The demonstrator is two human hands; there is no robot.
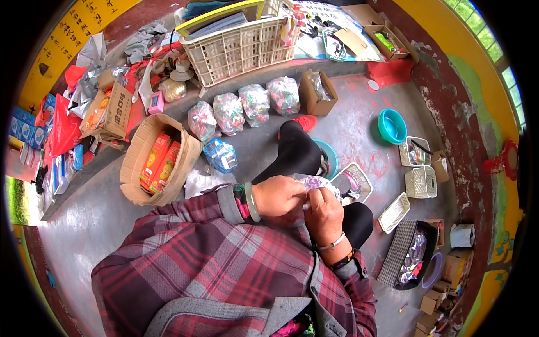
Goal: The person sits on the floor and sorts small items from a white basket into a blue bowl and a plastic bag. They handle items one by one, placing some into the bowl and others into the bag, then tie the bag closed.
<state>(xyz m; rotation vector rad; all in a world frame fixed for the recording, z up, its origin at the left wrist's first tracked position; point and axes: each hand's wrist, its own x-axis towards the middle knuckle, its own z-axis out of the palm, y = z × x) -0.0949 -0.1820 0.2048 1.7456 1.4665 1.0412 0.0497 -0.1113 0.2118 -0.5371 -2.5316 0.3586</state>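
My left hand (278,195), with a pale green bangle at the wrist, is closed in front of my body over my lap. Close beside it, my right hand (325,218) is pinched, a silvery bracelet on its wrist. Between them the fingers grip a clear plastic bag (318,182) with whitish and purple contents, which shows beyond my knuckles. The hands hide much of it. Just beyond the right hand lies a white basket (365,178) holding something purple and grey. A teal basin (331,158) is partly hidden behind my leg.
Filled clear bags (228,114) line the step beside a small cardboard box (318,94). An open carton (130,168) with red-orange boxes and a blue bag (220,155) lie left. To the right are a turquoise basin (392,126), white baskets (394,213) and a dark-lined box (412,255).
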